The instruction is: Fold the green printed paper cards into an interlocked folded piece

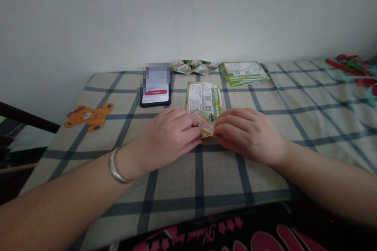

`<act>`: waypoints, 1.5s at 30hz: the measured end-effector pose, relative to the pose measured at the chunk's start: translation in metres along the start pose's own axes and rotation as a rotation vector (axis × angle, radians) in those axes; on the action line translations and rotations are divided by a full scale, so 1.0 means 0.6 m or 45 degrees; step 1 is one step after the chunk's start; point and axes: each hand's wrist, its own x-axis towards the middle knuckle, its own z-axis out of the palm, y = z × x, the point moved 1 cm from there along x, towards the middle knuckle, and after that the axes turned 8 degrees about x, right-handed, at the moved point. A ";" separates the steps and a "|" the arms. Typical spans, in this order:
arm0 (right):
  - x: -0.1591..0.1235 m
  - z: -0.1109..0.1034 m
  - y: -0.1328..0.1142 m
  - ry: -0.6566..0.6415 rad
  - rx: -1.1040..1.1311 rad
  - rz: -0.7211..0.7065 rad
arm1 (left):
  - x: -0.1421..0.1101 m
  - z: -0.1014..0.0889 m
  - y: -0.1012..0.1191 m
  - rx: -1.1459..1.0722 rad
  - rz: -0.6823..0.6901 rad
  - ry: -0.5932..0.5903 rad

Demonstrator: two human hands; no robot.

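Head view: where is the sheet (203, 96)?

On the cloth (173, 180), between the two hands, its near end turned up in a slanting flap (206, 128).

And the grip?

The left hand (173, 131) has its fingers bent and close together on the near left edge. The right hand (247, 133) does likewise on the near right edge. Both thumbs are hidden, so I can't tell how firm either pinch is.

Looks like folding. How is that best done?

I'd line up the flap's edges first, pin it with one hand, then run a fingertip along the crease from the middle outward. Pressing before it's square would likely set a crooked fold.

What about room?

Toward the person, a wide band of cloth shows before the table's near edge. To the right there is more, up to the red and green things (353, 64). Beyond the sheet it's tighter: the phone (155, 86) stands off to the left, the folded pieces (194, 67) lie behind, and the stack (244, 72) sits near the far right corner. I'd keep elbows wide and strokes short.
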 end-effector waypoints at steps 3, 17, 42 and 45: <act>-0.002 0.005 0.004 -0.028 0.099 0.002 | 0.001 0.000 0.000 0.039 0.004 -0.007; 0.000 0.017 0.027 -0.114 0.284 0.218 | -0.006 0.004 -0.008 -0.163 -0.075 0.168; -0.001 0.010 0.023 -0.027 0.223 0.167 | -0.006 -0.007 -0.012 -0.100 0.040 0.157; -0.001 0.007 0.023 0.032 0.273 0.190 | -0.006 -0.008 -0.015 -0.097 -0.018 0.177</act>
